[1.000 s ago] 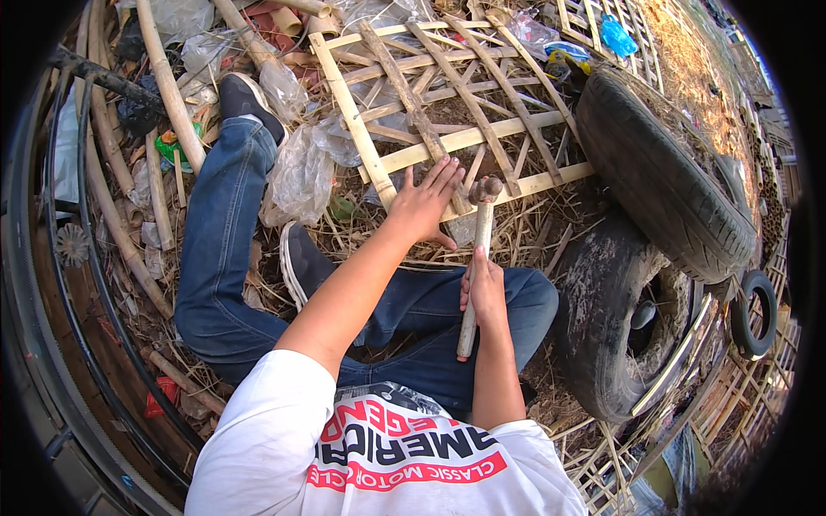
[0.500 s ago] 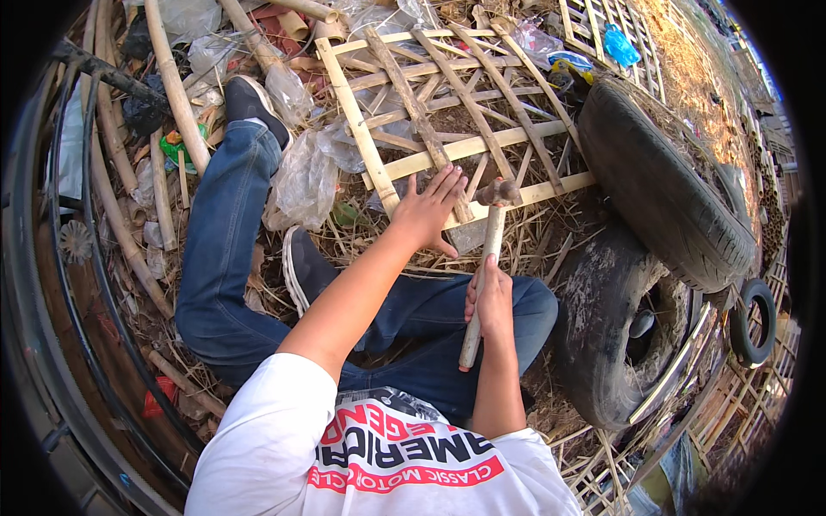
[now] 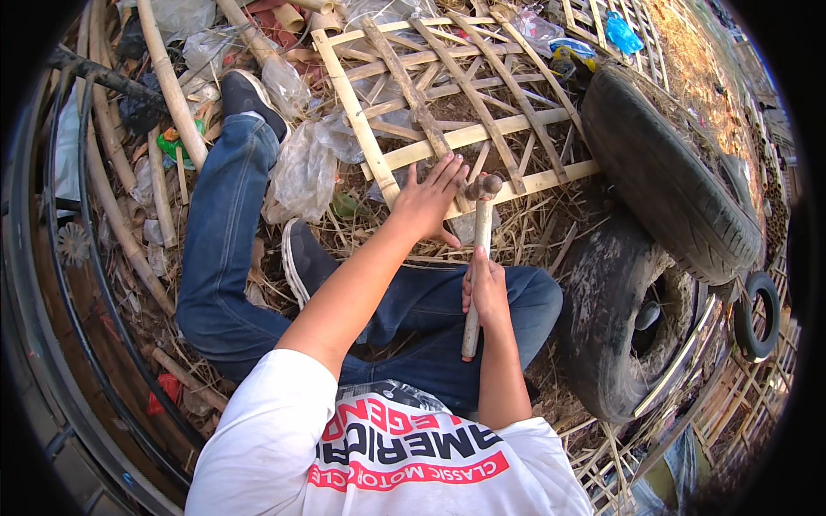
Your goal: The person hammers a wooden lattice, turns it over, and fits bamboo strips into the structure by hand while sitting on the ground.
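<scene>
A lattice of split bamboo slats (image 3: 356,119) lies on the littered ground in front of me. My left hand (image 3: 423,205) rests on its near edge with fingers spread, pressing over the end of a darker slat. Wrapped round the pale handle of a hammer (image 3: 483,225) are the fingers of my right hand (image 3: 488,291). The hammer's rusty head is just right of my left fingertips, above or against the lattice's near edge; I cannot tell if it touches. Beneath that edge, partly hidden, is a grey flat block (image 3: 465,229).
Two large worn tyres (image 3: 667,176) lean and lie at the right, with a small tyre (image 3: 757,316) beyond. Clear plastic bags (image 3: 303,172) and bamboo poles (image 3: 172,86) lie at the left, beside black metal rails (image 3: 96,284). Another lattice (image 3: 594,24) is at the far right.
The hammer has shifted left and slightly away from me, its head now closer to my left fingers. My left hand stays on the lattice.
</scene>
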Tool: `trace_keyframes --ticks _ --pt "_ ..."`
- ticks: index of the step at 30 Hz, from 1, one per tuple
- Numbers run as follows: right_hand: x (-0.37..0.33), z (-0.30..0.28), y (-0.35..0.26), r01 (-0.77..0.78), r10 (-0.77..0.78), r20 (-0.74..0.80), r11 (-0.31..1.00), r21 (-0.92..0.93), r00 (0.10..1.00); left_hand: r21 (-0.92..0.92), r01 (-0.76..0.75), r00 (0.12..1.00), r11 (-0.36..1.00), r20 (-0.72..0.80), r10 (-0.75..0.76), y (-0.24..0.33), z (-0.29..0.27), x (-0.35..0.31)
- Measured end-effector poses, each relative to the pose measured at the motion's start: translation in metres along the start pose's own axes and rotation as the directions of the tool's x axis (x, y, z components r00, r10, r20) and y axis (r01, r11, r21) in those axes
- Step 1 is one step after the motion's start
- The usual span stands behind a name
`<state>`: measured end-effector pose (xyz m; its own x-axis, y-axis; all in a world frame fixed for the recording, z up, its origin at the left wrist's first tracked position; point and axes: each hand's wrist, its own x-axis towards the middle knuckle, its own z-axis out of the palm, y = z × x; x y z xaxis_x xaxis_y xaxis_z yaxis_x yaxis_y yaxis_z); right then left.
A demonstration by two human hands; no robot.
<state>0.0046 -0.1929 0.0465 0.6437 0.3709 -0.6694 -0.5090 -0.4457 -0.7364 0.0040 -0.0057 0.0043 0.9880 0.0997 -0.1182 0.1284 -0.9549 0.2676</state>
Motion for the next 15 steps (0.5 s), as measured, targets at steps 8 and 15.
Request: trace_keyframes --ticks 8,15 --pt "0.0007 0.0006 0.0006 0.0 0.0 0.001 1.0 0.015 1.0 -0.018 0.014 1.0 1.0 0.016 -0.013 -0.0001 -0.0005 -0.0024" --pt "0.001 0.0003 -0.0007 -0.029 0.029 -0.005 0.999 0.02 1.0 -0.015 0.023 0.999 1.0 0.045 -0.023 0.0009 -0.0031 -0.0018"
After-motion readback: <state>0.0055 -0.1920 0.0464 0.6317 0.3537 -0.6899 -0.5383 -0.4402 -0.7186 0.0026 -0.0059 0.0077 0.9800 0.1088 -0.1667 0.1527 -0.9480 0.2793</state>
